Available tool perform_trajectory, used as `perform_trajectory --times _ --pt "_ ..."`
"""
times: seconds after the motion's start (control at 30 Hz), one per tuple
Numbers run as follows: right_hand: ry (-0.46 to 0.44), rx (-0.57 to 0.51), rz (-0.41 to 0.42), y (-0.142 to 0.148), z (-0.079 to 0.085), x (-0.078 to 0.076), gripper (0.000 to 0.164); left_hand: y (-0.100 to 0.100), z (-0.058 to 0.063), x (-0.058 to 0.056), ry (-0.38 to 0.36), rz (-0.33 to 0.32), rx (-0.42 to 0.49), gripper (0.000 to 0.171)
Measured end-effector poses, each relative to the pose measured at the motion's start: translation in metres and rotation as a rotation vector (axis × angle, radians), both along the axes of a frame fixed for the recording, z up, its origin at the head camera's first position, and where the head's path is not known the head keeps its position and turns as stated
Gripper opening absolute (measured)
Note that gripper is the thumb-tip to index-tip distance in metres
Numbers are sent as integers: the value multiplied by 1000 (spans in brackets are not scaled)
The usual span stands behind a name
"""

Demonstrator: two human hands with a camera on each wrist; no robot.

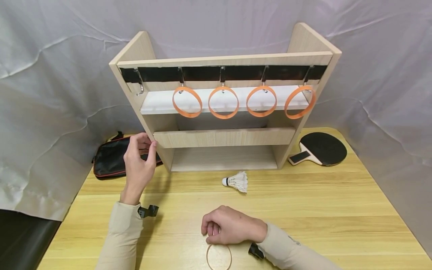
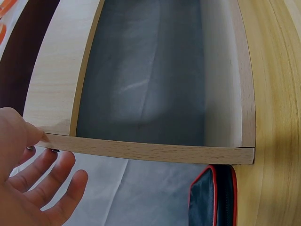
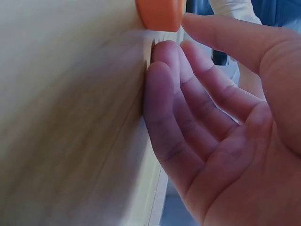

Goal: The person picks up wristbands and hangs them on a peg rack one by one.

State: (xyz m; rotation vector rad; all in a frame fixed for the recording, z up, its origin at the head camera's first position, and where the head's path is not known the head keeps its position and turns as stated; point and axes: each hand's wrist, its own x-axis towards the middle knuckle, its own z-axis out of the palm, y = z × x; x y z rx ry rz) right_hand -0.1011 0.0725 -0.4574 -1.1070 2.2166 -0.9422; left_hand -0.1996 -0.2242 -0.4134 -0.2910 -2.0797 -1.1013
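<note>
My left hand holds the left side panel of a wooden rack, with the thumb at its front edge and the fingers behind it. On the table near me lies a ring, orange in the right wrist view. Right above its far rim is my right hand, palm down with loosely bent fingers. The thumb tip meets the ring's edge in the right wrist view; the other fingertips rest by the table, apart from the thumb. Several orange rings hang from metal hooks along the rack's black strip.
The leftmost hook carries no ring. A shuttlecock lies in front of the rack, between the hands. To the right is a black table tennis paddle; to the left, behind my left hand, a black case with red piping.
</note>
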Motion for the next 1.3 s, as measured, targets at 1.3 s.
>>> perform_trajectory --times 1.3 --pt "106 126 65 9 12 0 22 0 0 0 -5 3 -4 30"
